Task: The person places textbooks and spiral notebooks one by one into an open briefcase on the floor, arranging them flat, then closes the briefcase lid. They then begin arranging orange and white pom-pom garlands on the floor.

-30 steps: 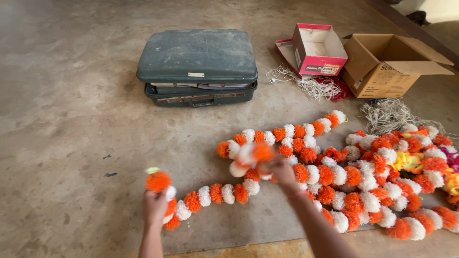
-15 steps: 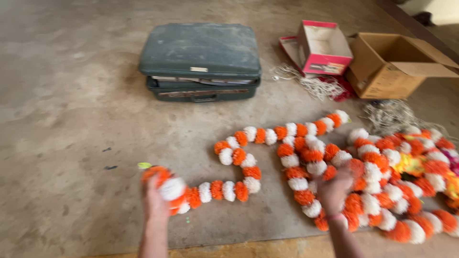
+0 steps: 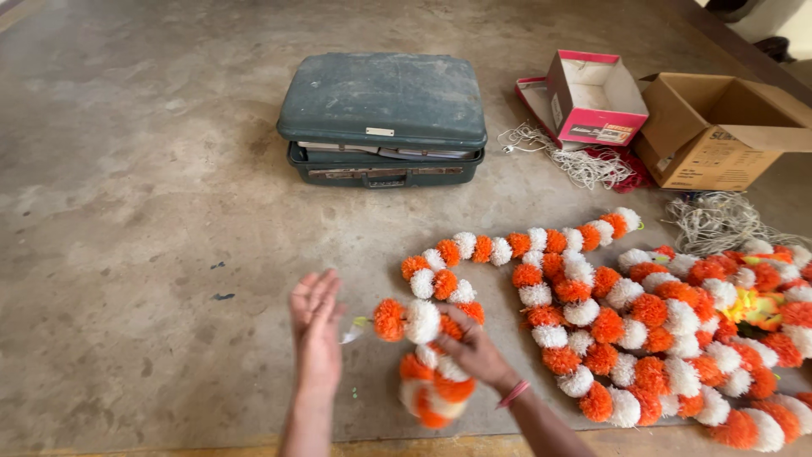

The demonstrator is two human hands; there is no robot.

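Since half a second ago the end of the orange-and-white pompom garland (image 3: 541,296) has swung from the left hand over to the right, and its near stretch now bunches in a small heap close to the person instead of lying flat in a line. The right hand (image 3: 478,351) has its fingers closed round the strand just behind the last two pompoms, one orange and one white, holding them up off the concrete floor (image 3: 144,211). The left hand (image 3: 317,326) is open, fingers straight and together, holding nothing, just beside the short pale tail at the garland's tip.

By the look of it, the garland is being gathered in from its loose end. Going on would call for the free hand to take that tip or the next stretch while the right feeds more in, without snagging the loops lying to the right.

Bare, stained grey concrete carries everything. A worn green suitcase (image 3: 382,114) lies shut farther off, with an open pink-and-white box (image 3: 592,97), an open cardboard carton (image 3: 719,127) and tangles of pale string (image 3: 575,161) to its right.
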